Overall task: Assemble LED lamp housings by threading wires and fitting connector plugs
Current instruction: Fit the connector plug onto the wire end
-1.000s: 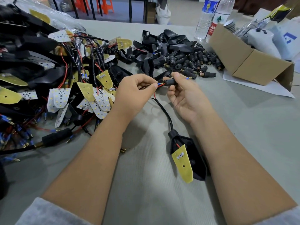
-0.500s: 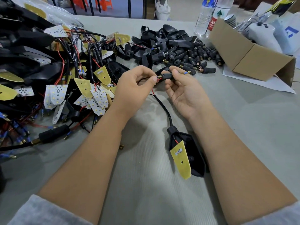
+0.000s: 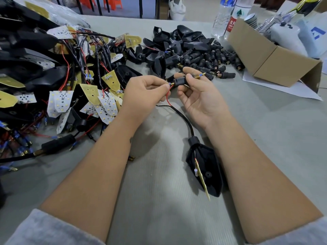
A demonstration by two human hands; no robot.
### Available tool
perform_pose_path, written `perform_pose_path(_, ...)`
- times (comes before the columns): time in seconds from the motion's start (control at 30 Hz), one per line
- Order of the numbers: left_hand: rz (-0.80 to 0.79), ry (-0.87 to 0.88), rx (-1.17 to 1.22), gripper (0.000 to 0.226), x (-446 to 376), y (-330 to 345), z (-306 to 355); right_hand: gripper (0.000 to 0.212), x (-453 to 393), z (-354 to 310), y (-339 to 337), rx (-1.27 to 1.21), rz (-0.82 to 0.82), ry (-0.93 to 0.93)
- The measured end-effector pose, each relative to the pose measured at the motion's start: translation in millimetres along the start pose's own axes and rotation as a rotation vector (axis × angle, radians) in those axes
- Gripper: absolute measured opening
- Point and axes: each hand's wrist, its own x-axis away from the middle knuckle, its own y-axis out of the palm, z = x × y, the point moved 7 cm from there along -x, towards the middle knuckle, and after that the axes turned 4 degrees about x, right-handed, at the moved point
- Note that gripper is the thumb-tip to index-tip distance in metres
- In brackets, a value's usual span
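Note:
My right hand (image 3: 200,96) pinches a black connector plug (image 3: 179,80) between thumb and fingers; a brass tip with a blue sleeve (image 3: 199,76) sticks out of its far end. My left hand (image 3: 145,93) pinches the red wire (image 3: 168,97) at its blue-sleeved end, right at the plug's near opening. A black cable (image 3: 184,119) runs from there down to a black lamp housing (image 3: 206,168) lying on the table between my forearms, with a yellow LED board (image 3: 201,179) standing on edge in it.
A tangle of wired housings and LED boards (image 3: 62,85) fills the left. Loose black housings and plugs (image 3: 191,50) are heaped behind my hands. A cardboard box (image 3: 272,57) and water bottles (image 3: 228,16) stand at the back right. A grey table (image 3: 265,135) stretches to the right.
My hands have held nearly the same spot. The brass tip now sticks farther out of the plug's far end. The LED board on the housing has turned edge-on.

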Motion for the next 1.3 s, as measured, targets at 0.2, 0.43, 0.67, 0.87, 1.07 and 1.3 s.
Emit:
perform_pose_path(0.2,0.020,-0.003,-0.030,0.014,-2,-2,-2,0.018,-1,0,-1,0.086,-0.019,-0.034)
perform_pose_path(0.43,0.015,0.038,-0.019,0.012,-1,-1,1,0.019,-1,0,0,-0.021,-0.039,-0.004)
perform_pose_path(0.67,-0.004,0.107,-0.001,0.012,0,0,7,0.017,1,0,-1,-0.009,-0.018,0.010)
perform_pose_path(0.87,0.022,0.163,-0.047,0.007,3,2,13,0.017,2,-1,1,-0.069,-0.004,0.015)
perform_pose_path(1.07,0.091,0.156,-0.130,0.014,3,-1,13,0.017,4,0,3,-0.051,-0.012,0.038)
perform_pose_path(1.3,0.129,0.208,-0.280,0.007,7,-2,19,0.014,4,3,3,0.050,-0.021,0.053)
